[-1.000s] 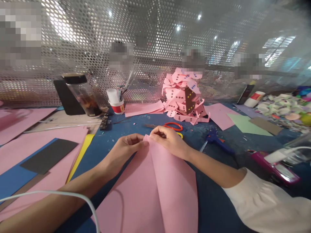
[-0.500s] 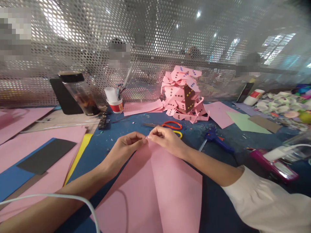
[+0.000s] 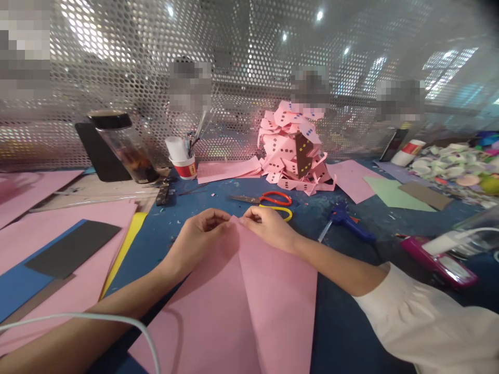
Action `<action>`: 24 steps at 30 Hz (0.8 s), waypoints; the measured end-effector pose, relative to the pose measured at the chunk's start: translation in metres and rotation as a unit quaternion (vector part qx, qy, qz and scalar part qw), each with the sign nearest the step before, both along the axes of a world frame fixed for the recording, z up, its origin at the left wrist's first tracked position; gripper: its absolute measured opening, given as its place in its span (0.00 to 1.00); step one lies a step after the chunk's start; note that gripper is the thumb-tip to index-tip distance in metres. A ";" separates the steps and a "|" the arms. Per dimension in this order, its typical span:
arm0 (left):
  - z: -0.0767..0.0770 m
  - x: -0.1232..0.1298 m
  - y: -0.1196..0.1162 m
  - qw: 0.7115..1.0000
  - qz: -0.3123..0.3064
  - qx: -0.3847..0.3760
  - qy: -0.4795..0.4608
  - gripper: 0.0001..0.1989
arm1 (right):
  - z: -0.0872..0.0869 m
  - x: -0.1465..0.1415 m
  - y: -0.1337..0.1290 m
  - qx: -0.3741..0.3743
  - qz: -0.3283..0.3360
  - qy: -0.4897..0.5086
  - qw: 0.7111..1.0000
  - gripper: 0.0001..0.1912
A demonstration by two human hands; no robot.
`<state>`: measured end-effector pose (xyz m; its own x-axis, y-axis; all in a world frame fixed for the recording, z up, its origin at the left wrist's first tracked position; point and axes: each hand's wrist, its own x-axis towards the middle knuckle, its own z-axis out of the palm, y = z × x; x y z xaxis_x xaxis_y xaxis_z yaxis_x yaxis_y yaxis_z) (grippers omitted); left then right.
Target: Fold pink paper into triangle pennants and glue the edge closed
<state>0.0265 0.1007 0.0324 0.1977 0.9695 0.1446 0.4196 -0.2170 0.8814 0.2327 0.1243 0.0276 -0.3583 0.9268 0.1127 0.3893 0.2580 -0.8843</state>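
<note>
A large pink paper (image 3: 218, 306) lies in front of me on the blue table, with a crease or folded edge running down its middle. My left hand (image 3: 205, 231) pinches its far tip from the left, thumb against bent fingers. From the right, my right hand (image 3: 265, 223) grips the same tip, fingers curled and closed on the paper. Just beyond my right hand lie scissors with one red and one yellow handle (image 3: 276, 198). A blue glue gun (image 3: 343, 218) rests to the right of them.
A pile of pink paper pieces with dots (image 3: 286, 150) stands at the back. Left are pink sheets (image 3: 89, 291), a dark card (image 3: 74, 249), a jar (image 3: 127, 156) and a red-white cup (image 3: 185, 167). A magenta device (image 3: 440, 262) sits right. A white cable (image 3: 97, 315) crosses my left forearm.
The pink paper's lower part has shifted left. Both hands remain at its tip, my right slightly farther from my left, and more of the scissors shows.
</note>
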 end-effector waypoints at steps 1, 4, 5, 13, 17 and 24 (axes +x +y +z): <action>-0.001 0.000 -0.002 0.999 0.011 0.031 0.024 0.15 | 0.000 0.000 0.000 0.002 -0.012 -0.022 1.000 0.11; -0.002 0.003 -0.011 0.985 0.017 0.142 0.102 0.12 | 0.003 0.000 -0.001 0.014 -0.038 -0.087 0.995 0.10; -0.002 0.005 -0.014 0.976 0.000 0.175 0.127 0.10 | 0.004 0.000 -0.002 0.018 -0.042 -0.102 0.994 0.10; -0.005 0.009 -0.027 0.911 -0.084 0.300 0.271 0.10 | 0.004 0.002 -0.006 0.047 -0.087 -0.202 0.974 0.04; -0.006 0.008 -0.027 0.894 -0.083 0.319 0.304 0.10 | 0.005 0.001 -0.007 0.053 -0.086 -0.219 0.970 0.03; -0.008 0.008 -0.027 0.878 -0.079 0.335 0.334 0.11 | 0.006 0.000 -0.008 0.051 -0.079 -0.220 0.971 0.02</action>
